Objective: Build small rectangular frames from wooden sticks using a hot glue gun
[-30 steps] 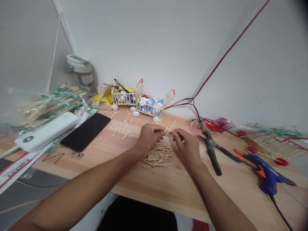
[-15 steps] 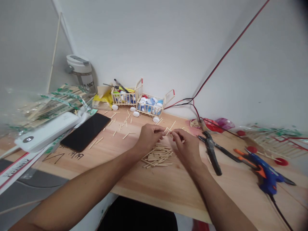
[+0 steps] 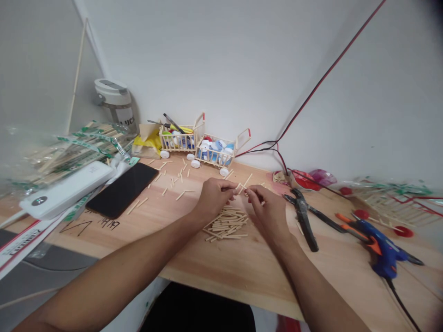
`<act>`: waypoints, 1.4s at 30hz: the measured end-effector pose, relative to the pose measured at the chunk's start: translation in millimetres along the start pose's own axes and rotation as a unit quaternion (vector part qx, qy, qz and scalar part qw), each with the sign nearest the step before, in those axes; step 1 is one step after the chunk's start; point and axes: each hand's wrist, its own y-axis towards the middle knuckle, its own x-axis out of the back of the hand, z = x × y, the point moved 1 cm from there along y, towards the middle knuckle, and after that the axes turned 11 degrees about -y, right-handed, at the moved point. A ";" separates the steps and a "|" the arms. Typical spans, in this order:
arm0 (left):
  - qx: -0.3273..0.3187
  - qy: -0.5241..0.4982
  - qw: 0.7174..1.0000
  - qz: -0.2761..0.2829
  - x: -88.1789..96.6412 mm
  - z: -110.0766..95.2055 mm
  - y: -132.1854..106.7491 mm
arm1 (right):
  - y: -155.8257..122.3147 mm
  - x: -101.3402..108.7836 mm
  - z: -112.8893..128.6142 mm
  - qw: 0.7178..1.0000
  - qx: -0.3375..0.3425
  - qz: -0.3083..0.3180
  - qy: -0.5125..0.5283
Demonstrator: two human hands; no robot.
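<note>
**Wooden workbench (image 3: 221, 272), both hands raised over cut sticks**

Against the back wall, two stick-built carts (image 3: 215, 159) loaded with bottle caps (image 3: 221, 152). Right of the hands, black pliers (image 3: 303, 219) and a blue glue gun (image 3: 382, 249); on the left, a black phone (image 3: 121, 189) beside a white power bank (image 3: 65, 191). Directly below the hands, a loose pile of cut sticks (image 3: 225, 223). Left hand (image 3: 215, 197) and right hand (image 3: 267, 212) close together, fingers of each pinched, tips at a short wooden stick (image 3: 245, 182) between the hands (which hand clamps it: too small to tell).
</note>
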 end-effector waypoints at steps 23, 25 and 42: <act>-0.003 -0.008 1.000 -0.001 -0.3 0.9 0.5 | -0.5 -0.6 0.1 1.000 0.003 -0.002 0.006; -0.003 -0.010 1.000 0.000 -0.3 1.2 0.6 | -0.4 -0.6 -0.2 1.000 0.001 -0.002 0.004; -0.007 -0.015 1.000 0.001 -0.5 1.5 -0.1 | -0.2 -0.9 -0.3 1.000 0.001 -0.005 0.007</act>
